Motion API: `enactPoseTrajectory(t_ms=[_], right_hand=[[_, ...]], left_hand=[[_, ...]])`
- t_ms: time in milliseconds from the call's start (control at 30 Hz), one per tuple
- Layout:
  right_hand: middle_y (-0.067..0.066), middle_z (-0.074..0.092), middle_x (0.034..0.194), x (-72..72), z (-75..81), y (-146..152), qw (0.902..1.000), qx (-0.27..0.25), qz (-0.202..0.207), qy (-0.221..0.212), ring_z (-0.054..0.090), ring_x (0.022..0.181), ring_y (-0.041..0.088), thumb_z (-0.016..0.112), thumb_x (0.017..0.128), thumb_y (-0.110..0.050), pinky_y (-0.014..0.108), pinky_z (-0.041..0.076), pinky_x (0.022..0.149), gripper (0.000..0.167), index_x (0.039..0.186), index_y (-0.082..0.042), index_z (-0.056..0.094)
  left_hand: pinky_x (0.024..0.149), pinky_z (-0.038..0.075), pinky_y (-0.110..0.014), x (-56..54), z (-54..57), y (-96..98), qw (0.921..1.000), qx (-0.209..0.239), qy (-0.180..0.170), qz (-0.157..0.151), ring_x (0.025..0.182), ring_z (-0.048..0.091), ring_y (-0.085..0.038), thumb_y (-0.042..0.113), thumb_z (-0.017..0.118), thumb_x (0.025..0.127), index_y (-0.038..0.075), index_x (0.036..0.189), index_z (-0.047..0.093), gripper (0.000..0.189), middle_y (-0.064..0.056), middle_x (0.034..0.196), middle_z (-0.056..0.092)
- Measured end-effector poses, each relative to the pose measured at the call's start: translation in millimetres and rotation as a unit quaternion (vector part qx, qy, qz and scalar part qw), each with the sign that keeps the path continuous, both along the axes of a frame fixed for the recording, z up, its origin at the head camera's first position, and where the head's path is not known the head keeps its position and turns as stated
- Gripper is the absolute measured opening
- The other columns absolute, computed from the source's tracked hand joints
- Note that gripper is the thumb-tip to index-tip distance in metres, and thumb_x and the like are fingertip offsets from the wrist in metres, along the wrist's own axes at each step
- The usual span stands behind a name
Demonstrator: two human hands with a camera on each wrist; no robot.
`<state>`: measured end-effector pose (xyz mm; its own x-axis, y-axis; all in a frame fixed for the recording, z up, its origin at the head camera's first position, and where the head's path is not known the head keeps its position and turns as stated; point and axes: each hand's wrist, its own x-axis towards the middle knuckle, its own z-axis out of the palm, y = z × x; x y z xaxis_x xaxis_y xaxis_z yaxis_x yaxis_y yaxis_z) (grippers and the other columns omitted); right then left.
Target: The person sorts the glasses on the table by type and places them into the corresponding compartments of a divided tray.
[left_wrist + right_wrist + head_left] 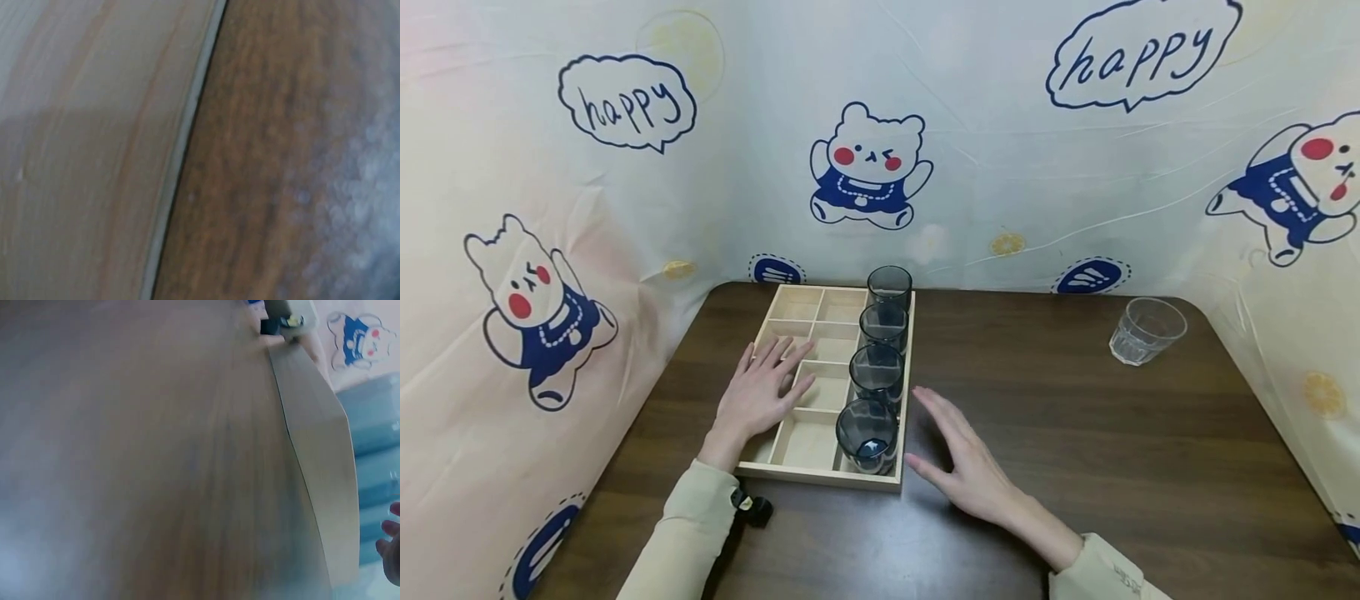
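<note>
A pale wooden box divided into compartments lies on the table. Several dark tinted glasses, the nearest of them a glass, stand one behind another along its right column. My left hand is over the left compartments with its fingers spread; whether it touches the wood I cannot tell. To the right of the box is my right hand, fingers extended, thumb apart, holding nothing. In the right wrist view, fingertips show at the right edge beside the box's outer wall. The left wrist view has blurred pale wood only.
On the brown table, a clear glass stands at the far right. A printed cloth with bears and lettering rises behind the table and along its sides. A small black device sits at the left wrist.
</note>
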<state>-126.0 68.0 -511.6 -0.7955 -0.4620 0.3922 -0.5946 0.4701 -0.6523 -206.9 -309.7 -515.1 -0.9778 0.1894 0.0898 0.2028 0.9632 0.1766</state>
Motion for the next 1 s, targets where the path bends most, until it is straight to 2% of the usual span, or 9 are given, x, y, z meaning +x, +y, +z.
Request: enactPoseTrajectory(t_ms=[133,300,433,800,1000], right_hand=[[0.01,0.034,0.181,-3.7,-3.5,20,0.9989,0.03,-0.035,-0.006,0.036,0.165,0.038,0.078,0.101,-0.031,0.061,0.032,0.132,0.089,0.174,-0.013,0.03],[0.02,0.038,0.177,-11.1,-7.5,45,0.9937,0.051,-0.1,0.005,0.039,0.162,0.045,0.074,0.105,-0.029,0.068,0.036,0.129,0.083,0.173,-0.008,0.032],[0.024,0.04,0.175,-17.2,-9.0,65,0.9878,0.065,-0.141,-0.002,0.039,0.161,0.049,0.073,0.106,-0.029,0.072,0.037,0.126,0.079,0.171,-0.005,0.035],[0.028,0.036,0.175,-28.8,-6.6,111,0.9732,0.124,-0.192,-0.029,0.034,0.161,0.054,0.069,0.108,-0.041,0.076,0.033,0.126,0.079,0.169,-0.002,0.038],[0.035,0.037,0.171,-34.1,-4.9,143,0.9659,0.128,-0.222,-0.035,0.034,0.158,0.059,0.066,0.109,-0.044,0.078,0.031,0.125,0.081,0.168,0.004,0.036]], left_hand=[[0.14,0.01,-0.067,0.1,0.0,-0.1,1.0,0.001,0.0,-0.001,0.17,0.027,-0.04,0.067,0.047,0.109,0.037,0.171,0.039,0.07,-0.013,0.179,0.039],[0.139,0.012,-0.068,0.6,0.4,-0.4,1.0,0.002,0.004,-0.002,0.17,0.028,-0.04,0.067,0.047,0.109,0.036,0.171,0.04,0.07,-0.013,0.178,0.039],[0.139,0.011,-0.067,0.4,0.4,-0.8,1.0,0.001,0.004,-0.002,0.17,0.028,-0.04,0.066,0.048,0.109,0.036,0.171,0.04,0.07,-0.013,0.179,0.039],[0.139,0.012,-0.068,0.3,-1.2,-1.8,1.0,-0.003,0.004,-0.003,0.169,0.029,-0.04,0.068,0.046,0.109,0.037,0.172,0.039,0.07,-0.013,0.179,0.039],[0.139,0.014,-0.068,-0.1,-1.7,-2.3,0.9999,-0.003,0.011,-0.006,0.169,0.03,-0.039,0.07,0.043,0.109,0.037,0.171,0.039,0.07,-0.013,0.178,0.04]])
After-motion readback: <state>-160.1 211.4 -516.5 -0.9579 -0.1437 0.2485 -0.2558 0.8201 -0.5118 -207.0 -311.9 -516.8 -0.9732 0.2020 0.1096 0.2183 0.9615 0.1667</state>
